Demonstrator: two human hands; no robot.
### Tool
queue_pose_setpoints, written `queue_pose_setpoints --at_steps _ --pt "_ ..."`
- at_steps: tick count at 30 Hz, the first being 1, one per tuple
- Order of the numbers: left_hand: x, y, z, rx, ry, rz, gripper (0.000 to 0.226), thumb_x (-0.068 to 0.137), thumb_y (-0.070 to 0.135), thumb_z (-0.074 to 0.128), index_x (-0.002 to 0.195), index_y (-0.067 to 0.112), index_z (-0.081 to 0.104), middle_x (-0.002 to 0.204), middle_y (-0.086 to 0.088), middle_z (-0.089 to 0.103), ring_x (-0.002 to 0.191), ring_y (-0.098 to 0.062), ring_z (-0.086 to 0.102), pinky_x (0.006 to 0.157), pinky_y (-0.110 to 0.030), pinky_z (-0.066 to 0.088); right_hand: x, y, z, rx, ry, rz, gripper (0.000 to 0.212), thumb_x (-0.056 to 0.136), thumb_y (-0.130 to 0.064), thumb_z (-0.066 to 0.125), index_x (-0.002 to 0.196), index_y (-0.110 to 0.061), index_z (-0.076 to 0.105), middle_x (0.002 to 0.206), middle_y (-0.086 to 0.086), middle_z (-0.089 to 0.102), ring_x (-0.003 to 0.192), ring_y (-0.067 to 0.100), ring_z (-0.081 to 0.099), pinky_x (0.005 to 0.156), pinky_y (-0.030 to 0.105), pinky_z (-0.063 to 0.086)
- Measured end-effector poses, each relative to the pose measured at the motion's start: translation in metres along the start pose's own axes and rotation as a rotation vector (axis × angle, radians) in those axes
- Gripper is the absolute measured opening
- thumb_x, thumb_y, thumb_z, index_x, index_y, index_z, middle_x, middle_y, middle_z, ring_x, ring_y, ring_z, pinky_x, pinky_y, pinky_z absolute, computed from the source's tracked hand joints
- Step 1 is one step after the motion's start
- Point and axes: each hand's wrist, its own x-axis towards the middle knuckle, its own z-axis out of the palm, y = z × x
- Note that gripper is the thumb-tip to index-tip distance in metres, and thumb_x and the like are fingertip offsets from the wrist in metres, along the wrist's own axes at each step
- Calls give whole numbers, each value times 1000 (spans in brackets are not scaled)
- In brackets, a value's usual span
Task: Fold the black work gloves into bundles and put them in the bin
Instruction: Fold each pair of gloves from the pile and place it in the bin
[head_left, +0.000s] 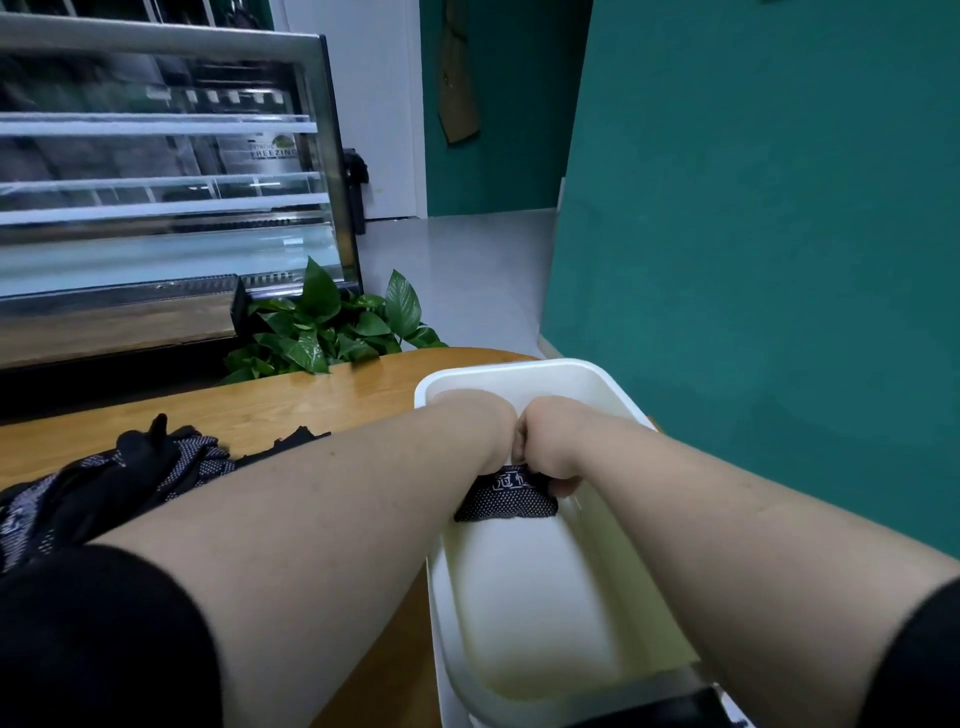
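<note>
Glove bundle is inside the white bin, toward its far end, clamped between my left hand and right hand, both curled on its top edge, knuckles touching (my fingertips are mostly hidden). Loose gloves lie heaped on the wooden table to my left.

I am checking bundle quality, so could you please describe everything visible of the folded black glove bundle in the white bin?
The folded black work-glove bundle is dark knit fabric dotted with small white grip dots, with pale printed characters near its upper edge. Compact and roughly rectangular, it sits low inside the white rectangular plastic bin, in its far half. The left hand and right hand both grip its top, hiding part of it.
</note>
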Motion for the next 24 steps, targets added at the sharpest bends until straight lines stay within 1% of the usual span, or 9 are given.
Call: queue_pose_setpoints --at_steps 4,5,8,12,16,18,20,22,24 --pt "-8 1 -1 87 -49 75 13 95 9 55 83 12 57 71 0 47 65 -20 46 75 -33 41 -4 0 -5 68 -182 47 38 86 0 38 112 1 67 90 25 74 81 39 75 77 60 59" --pt "-11 1 0 84 -68 94 9 96 10 54 93 11 62 75 -1 50 68 -22 47 76 -33 41 -7 0 -5 62 -204 56 41 85 -1 34 111 2 66 91 25 74 83 40 75 78 60 59" --pt "-9 0 6 44 -81 104 29 100 14 52 126 9 61 103 -7 57 89 -23 45 88 -35 44 -16 -1 0 68 -161 66 41 84 1 31 104 7 67 92 28 72 86 42 74 81 58 59" --pt "-3 -1 8 42 -119 110 32 101 18 50 131 7 57 106 -8 46 95 -25 41 102 -38 38 -20 -3 1 130 -63 46 38 89 1 34 107 4 68 93 30 71 83 44 73 77 59 59" --pt "-5 -1 6 6 -102 113 35 100 19 51 131 4 56 107 -11 56 99 -31 46 102 -38 38 -28 -9 -11 188 -23 37 29 91 1 36 99 2 63 99 30 69 80 42 73 74 54 61" --pt "-5 -3 4 7 -70 102 28 99 17 53 123 7 61 95 -6 53 94 -29 50 96 -37 45 -32 -11 -23 210 11 13 24 93 -3 38 101 0 61 104 28 67 79 40 73 72 53 62" --pt "-4 -4 0 82 -81 96 6 95 13 56 93 11 62 92 -6 53 97 -31 58 92 -40 49 -39 -13 -38 265 46 -7 30 93 -8 36 108 -3 62 106 25 66 76 41 74 71 57 61" --pt "-11 -2 -9 161 -117 96 20 90 9 60 72 11 52 79 -5 53 91 -32 58 89 -41 51 -51 -14 -53 341 97 -55 31 94 -7 36 111 -3 61 106 24 67 80 40 74 72 55 61" --pt "-23 -2 -18 208 -94 117 27 88 9 64 67 12 48 71 -4 49 80 -29 53 81 -37 50 -66 -16 -66 390 180 -130 25 91 -4 44 105 -1 64 101 22 69 86 37 74 74 52 62"
